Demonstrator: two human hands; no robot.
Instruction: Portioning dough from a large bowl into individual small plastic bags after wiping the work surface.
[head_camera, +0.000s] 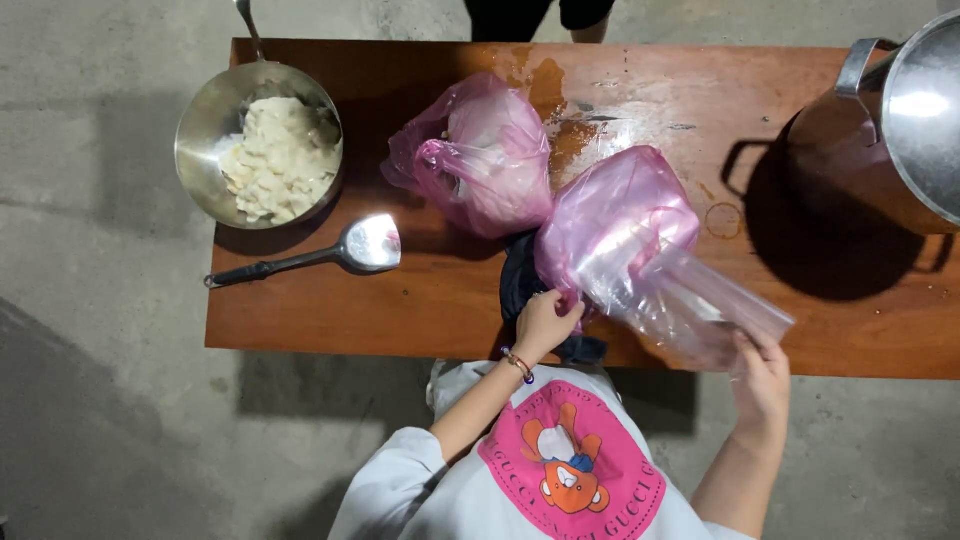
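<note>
Spreading across the middle of the view, the wooden table is brown and wet in places near its far edge. At its right end stands a big metal pot, cut off by the picture's border, so its inside cannot be seen. At the left end sits a round metal bowl with pale white pieces in it; what they are is hard to make out.

The pink plastic bag in the hands is thin and half transparent, puffed up at one end and stretched long toward the near right edge of the table. The right hand grasps its open end with closed fingers, just over the table's edge. The left hand is closed on the bag's other side, where it meets a dark cloth that is mostly hidden under the plastic.

A second pink bag, crumpled and knotted, lies just beside the first, nearer the table's middle. Its contents do not show.

A metal spatula with a black handle lies near the bowl. No bag carries a label.
</note>
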